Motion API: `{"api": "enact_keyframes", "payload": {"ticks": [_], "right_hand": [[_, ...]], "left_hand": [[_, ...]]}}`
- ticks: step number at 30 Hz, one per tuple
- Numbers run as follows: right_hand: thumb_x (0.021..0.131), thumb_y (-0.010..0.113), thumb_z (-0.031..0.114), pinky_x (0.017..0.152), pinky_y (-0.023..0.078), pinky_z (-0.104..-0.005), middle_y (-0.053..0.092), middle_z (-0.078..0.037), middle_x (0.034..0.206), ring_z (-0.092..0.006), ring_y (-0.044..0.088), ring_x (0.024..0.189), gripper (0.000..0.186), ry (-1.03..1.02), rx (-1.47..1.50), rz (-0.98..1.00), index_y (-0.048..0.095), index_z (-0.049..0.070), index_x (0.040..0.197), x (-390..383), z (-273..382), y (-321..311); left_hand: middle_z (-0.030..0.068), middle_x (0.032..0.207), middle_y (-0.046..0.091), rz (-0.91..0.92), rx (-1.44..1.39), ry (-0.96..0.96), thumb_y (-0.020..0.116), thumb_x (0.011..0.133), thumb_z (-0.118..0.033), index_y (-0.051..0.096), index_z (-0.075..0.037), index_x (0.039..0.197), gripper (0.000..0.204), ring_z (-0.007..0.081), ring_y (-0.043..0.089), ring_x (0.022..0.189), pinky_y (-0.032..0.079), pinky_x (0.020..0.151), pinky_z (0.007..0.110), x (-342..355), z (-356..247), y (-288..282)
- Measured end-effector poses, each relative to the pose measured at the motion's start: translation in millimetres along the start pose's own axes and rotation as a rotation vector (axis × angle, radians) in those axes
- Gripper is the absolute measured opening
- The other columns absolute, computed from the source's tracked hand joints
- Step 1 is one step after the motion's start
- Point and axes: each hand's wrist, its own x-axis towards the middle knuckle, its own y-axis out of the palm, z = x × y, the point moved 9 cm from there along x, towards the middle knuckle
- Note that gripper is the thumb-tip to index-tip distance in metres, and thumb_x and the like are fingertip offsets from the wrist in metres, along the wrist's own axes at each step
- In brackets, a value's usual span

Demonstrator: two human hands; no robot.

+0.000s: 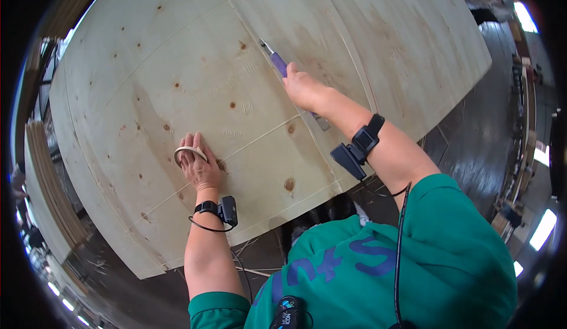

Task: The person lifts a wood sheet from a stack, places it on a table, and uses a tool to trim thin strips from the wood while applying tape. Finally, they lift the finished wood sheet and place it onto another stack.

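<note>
One purple-handled tool with a slim metal tip [277, 63] lies along a seam [240, 15] at the upper centre of the frame, held by a person's right hand [303, 90] with fingers wrapped around its grip. The hold, back from the tip, appears to leave the working end clear and in sight. At centre left, the left hand [204, 169] rests on the broad pale wooden sheet [201, 45], fingers extended and unclenched; the spread suggests a brace for the reaching upper body. A thin cream-coloured ring [192, 148] circles those fingers, perhaps worn there to be close by; whether they pinch it cannot be told. Black strapped-on devices sit on the left wrist [227, 211] and right forearm [366, 139], apparently placed to free both palms. Stacked pale boards [54, 187] stand at far left.
</note>
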Motion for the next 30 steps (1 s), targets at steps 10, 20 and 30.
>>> {"api": "enact_keyframes", "payload": {"ticks": [10, 20, 30], "right_hand": [[0.105, 0.040, 0.024, 0.070, 0.052, -0.0540, 0.065, -0.032, 0.085, -0.0473, 0.065, 0.080, 0.035, -0.023, 0.045, -0.015, 0.036, -0.009, 0.115, -70.8, -25.0, 18.0], [0.104, 0.041, 0.025, 0.078, 0.053, -0.0542, 0.067, -0.030, 0.093, -0.0455, 0.067, 0.088, 0.032, 0.080, 0.021, 0.083, 0.038, -0.005, 0.116, -159.6, -42.7, 55.6], [0.102, 0.047, 0.021, 0.064, 0.051, -0.0568, 0.064, -0.030, 0.078, -0.0500, 0.063, 0.074, 0.028, 0.058, 0.029, 0.052, 0.036, -0.003, 0.112, -304.0, -90.3, 73.3]], "left_hand": [[0.0097, 0.145, 0.049, -0.015, 0.036, 0.028, 0.053, 0.098, -0.022, 0.053, -0.016, 0.138, 0.041, 0.0322, 0.042, 0.136, 0.033, 0.113, 0.046, -5.9, -5.1, 3.6], [0.0120, 0.142, 0.052, -0.013, -0.086, -0.016, 0.055, 0.097, -0.022, 0.053, -0.014, 0.138, 0.042, 0.0346, 0.044, 0.133, 0.034, 0.112, 0.046, -32.6, 5.9, -9.9], [0.0143, 0.143, 0.051, -0.021, -0.006, 0.004, 0.055, 0.097, -0.023, 0.053, -0.013, 0.138, 0.043, 0.0364, 0.043, 0.135, 0.033, 0.113, 0.049, -113.5, 0.3, -29.5]]}}
